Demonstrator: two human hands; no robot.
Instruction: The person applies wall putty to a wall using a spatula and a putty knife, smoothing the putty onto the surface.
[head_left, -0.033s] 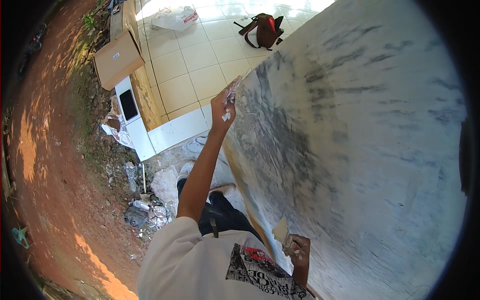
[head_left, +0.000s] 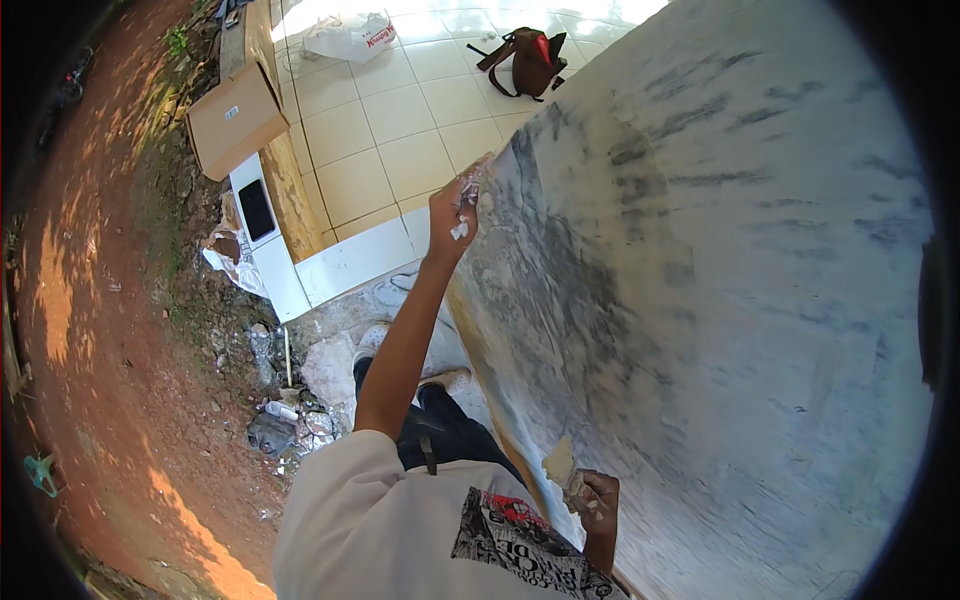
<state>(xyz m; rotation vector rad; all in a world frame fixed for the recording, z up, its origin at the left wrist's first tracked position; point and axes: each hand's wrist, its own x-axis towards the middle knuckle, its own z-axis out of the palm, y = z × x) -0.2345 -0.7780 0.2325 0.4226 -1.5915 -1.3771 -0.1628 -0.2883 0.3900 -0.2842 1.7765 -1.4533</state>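
Note:
Streaked grey and white, a large wall (head_left: 720, 300) rises along my right side. My left hand (head_left: 455, 220), smeared with white paste, is up at its left edge, arm stretched out. Its fingers are closed against the surface; whatever they grip is hidden. Low by my body, my right hand (head_left: 600, 495) is closed around a putty knife (head_left: 562, 462) whose blade is caked with pale cream filler. That blade is close to the wall's lower edge; I cannot tell whether it touches.
Beyond a white tiled ledge (head_left: 360, 268) lies a tiled floor (head_left: 390, 120) with a brown backpack (head_left: 527, 62) and plastic bag (head_left: 350, 38). A phone (head_left: 256, 210) and cardboard box (head_left: 235, 118) rest along the ledge. Rubble (head_left: 315, 430) lies near my feet, beside red soil (head_left: 110, 330).
My left hand has shifted slightly right and up along the wall's edge. The putty knife in my right hand has moved a touch to the left.

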